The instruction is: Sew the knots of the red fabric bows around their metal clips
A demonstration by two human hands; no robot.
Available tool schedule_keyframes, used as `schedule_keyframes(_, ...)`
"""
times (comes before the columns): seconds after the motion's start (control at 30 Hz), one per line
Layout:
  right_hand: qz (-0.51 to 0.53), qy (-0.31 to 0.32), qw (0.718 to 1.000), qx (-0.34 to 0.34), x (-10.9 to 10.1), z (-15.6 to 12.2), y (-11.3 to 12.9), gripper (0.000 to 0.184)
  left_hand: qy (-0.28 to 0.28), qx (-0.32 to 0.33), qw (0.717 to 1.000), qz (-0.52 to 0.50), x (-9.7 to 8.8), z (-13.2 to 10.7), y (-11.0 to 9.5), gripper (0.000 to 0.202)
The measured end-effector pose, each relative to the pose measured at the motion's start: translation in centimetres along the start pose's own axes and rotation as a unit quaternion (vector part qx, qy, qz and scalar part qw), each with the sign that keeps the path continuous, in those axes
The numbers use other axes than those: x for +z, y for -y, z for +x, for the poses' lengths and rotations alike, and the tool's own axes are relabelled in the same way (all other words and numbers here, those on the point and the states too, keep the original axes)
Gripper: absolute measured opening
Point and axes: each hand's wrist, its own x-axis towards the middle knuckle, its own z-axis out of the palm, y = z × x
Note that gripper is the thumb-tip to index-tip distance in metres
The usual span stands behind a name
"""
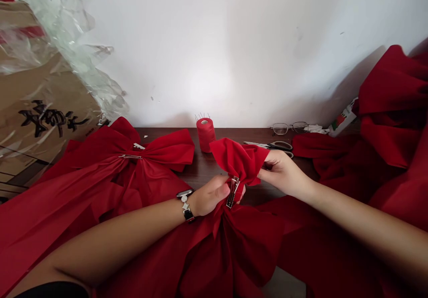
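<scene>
A large red fabric bow (234,240) hangs in front of me, gathered at its middle. A silver metal hair clip (233,192) sits across that gathered part. My left hand (214,195) is closed around the gathered middle, its thumb beside the clip. My right hand (284,173) pinches the edge of the bow's upper loop (236,157); some of its fingertips are hidden behind the cloth. On the table to the left lies another red bow (167,151) with a silver clip (131,156) at its centre.
A spool of red thread (205,136) with several needles in its top stands on the dark table (197,180). Scissors (277,145) and eyeglasses (289,127) lie near the wall. Red fabric (394,106) is heaped at right. A cardboard box (43,97) with clear plastic stands left.
</scene>
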Motion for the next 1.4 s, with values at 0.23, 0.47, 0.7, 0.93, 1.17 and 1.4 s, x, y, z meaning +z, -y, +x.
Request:
schedule_keyframes(0.23, -0.016, -0.028, 0.994, -0.108, -0.03, -0.01, 0.28, 0.010, 0.010, 0.006, 0.996, 0.084, -0.26, 0.05, -0.50, 0.062)
schedule_keyframes(0.47, 0.045, -0.022, 0.994, -0.093, -0.23, -0.01, 0.09, 0.014, 0.029, 0.002, 0.997, 0.078, -0.28, 0.20, -0.19, 0.058)
schedule_keyframes(0.7, 0.110, 0.072, 0.990, -0.054, -0.70, 0.10, 0.13, 0.019, 0.052, 0.045, 0.995, 0.067, -0.36, 0.08, 0.03, 0.053)
schedule_keyframes(0.93, 0.131, 0.097, 0.986, -0.045, -0.64, 0.04, 0.13, 0.018, 0.055, 0.057, 0.994, 0.082, -0.44, 0.22, -0.23, 0.047)
schedule_keyframes(1.17, 0.085, 0.098, 0.991, -0.042, -0.66, 0.08, 0.56, 0.020, 0.002, 0.013, 0.996, 0.093, -0.32, 0.08, -0.22, 0.052)
schedule_keyframes(1.4, 0.109, 0.112, 0.987, -0.033, -0.55, 0.13, 0.36, 0.022, -0.008, -0.004, 0.998, 0.068, -0.04, 0.03, -0.49, 0.048)
